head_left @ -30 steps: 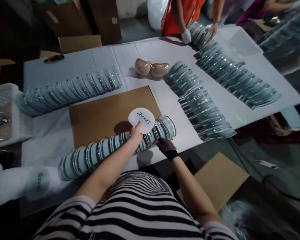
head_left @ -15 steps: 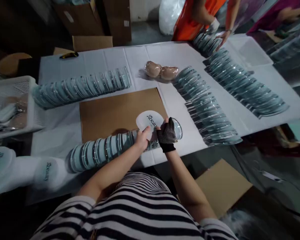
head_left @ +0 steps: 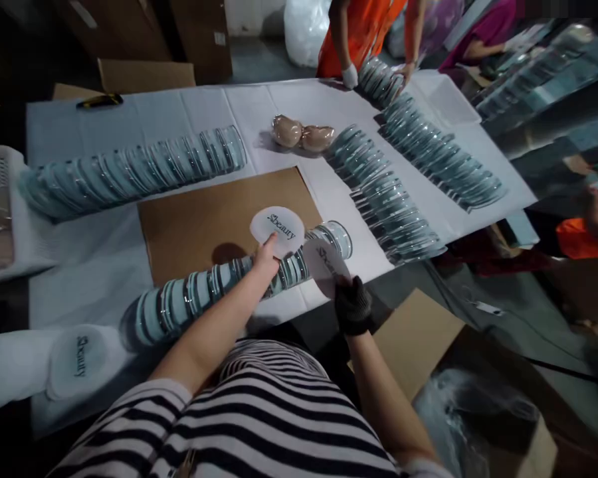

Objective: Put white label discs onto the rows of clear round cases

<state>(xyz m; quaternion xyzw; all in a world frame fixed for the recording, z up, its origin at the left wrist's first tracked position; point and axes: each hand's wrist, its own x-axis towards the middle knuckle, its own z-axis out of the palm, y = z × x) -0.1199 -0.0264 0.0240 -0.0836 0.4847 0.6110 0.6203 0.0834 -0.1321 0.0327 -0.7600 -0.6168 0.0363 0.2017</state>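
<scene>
My bare left hand (head_left: pixel 266 260) pinches a white oval card (head_left: pixel 278 224) printed "beauty", thumb on its face, above a brown cardboard sheet (head_left: pixel 179 232). Off to the right, my right hand (head_left: pixel 353 304), in a dark fingerless glove, is closed on a second printed card (head_left: pixel 325 265), tilted and in shadow. The two cards are apart. Beneath them runs a row of clear-wrapped packs (head_left: pixel 179 302) on the white-covered table (head_left: pixel 154 106). Two wrapped beige cups (head_left: pixel 303 135) lie beyond the cardboard.
More pack rows stand at the back left (head_left: pixel 134 169) and right (head_left: pixel 383 192). A white basket (head_left: pixel 22 219) is at left, beside white card stacks (head_left: pixel 80 362). A person in orange (head_left: pixel 361 33) handles packs across the table. An open box (head_left: pixel 543 445) sits lower right.
My hands have moved apart, each now with a separate card; the right one has come down and toward me. The view has shifted right. The co-worker's gloved hand has moved off the packs onto the table.
</scene>
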